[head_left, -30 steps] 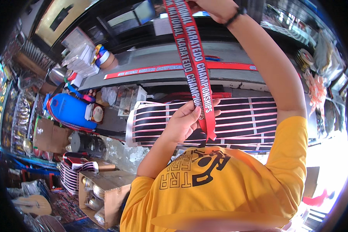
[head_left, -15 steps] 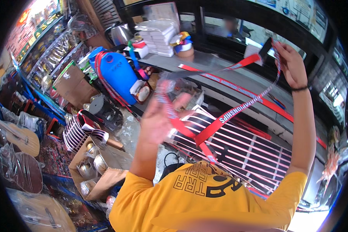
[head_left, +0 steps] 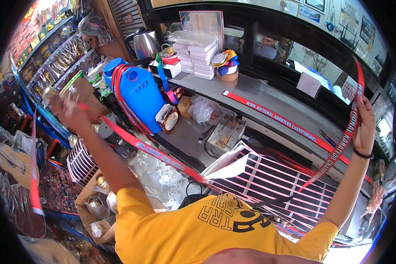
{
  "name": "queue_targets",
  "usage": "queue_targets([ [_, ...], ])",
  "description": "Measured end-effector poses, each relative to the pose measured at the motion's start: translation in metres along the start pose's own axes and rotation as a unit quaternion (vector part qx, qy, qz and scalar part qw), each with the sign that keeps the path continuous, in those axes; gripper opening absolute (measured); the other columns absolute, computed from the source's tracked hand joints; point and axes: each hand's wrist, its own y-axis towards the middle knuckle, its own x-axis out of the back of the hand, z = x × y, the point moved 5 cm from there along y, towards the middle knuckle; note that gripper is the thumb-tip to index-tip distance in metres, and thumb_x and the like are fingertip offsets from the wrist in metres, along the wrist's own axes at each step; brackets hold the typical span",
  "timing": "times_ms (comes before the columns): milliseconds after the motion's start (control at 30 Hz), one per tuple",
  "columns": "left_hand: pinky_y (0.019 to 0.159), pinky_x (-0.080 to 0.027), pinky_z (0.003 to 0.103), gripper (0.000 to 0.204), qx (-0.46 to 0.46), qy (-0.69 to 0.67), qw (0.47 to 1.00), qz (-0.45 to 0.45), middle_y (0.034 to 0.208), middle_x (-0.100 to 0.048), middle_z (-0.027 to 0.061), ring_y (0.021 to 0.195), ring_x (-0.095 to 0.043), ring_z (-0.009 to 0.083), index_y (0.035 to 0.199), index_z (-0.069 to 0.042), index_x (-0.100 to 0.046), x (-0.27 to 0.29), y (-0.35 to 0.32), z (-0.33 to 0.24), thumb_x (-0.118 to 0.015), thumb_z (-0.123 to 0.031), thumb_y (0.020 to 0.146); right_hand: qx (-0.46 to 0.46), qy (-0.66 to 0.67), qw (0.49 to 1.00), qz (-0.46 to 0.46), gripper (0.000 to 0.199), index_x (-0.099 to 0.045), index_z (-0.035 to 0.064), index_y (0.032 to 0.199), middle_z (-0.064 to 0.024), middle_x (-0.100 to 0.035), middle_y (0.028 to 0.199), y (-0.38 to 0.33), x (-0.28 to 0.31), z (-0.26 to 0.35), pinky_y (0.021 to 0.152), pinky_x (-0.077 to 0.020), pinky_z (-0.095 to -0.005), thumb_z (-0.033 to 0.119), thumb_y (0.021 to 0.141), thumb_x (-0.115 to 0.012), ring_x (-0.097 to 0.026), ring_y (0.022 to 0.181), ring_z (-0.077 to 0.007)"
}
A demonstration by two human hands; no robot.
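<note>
A long red ribbon (head_left: 160,155) with white lettering stretches between my two spread arms. My left hand (head_left: 69,112) is out at the far left, blurred, gripping one end of the ribbon. My right hand (head_left: 364,125) is raised at the far right, pinching the ribbon where it loops up and hangs back down. The ribbon sags across in front of my yellow shirt (head_left: 215,231). Beneath it lies a sheet of red and black ribbon strips (head_left: 268,180) with a white paper (head_left: 233,165) on top.
A grey counter (head_left: 259,94) carries another red ribbon strip (head_left: 273,119), stacked white boxes (head_left: 196,59), a kettle (head_left: 144,43) and tape rolls (head_left: 228,66). A blue jerrycan (head_left: 138,94) stands below. Shelves of goods (head_left: 44,57) line the left; a box of metal cups (head_left: 97,202) sits low left.
My arms have swung wide apart, the left hand moving far left and the right hand far right, pulling the red ribbon out long. The view has also turned leftward.
</note>
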Motion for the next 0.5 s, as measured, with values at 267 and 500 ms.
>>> queue_targets([
  [267, 0.111, -0.035, 0.046, 0.050, -0.070, 0.461, 0.732, 0.496, 0.137, -0.054, 0.0193, 0.134, -0.044, 0.0376, 0.128, -0.018, -0.063, -0.176, -0.025, 0.191, -0.046, 0.000, 0.084, -0.017, -0.064, 0.996, -0.059, 0.025, -0.061, 0.0027, 0.115, 0.0024, -0.066, 0.097, -0.032, 0.023, 0.008, 0.063, -0.0436, -0.0129, 0.020, 0.097, -0.062, -0.057, 0.073, 0.0007],
  [500, 0.115, -0.029, 0.042, 0.054, -0.033, 0.299, 0.775, 0.556, 0.139, -0.053, 0.0189, 0.132, -0.046, 0.0343, 0.131, -0.016, -0.061, -0.190, -0.038, 0.222, -0.044, 0.003, 0.082, -0.017, -0.061, 0.991, -0.115, 0.024, -0.061, 0.0035, 0.115, 0.0038, -0.065, 0.093, -0.052, 0.036, 0.007, 0.062, -0.0439, -0.0137, 0.020, 0.097, -0.062, -0.056, 0.072, 0.0005],
])
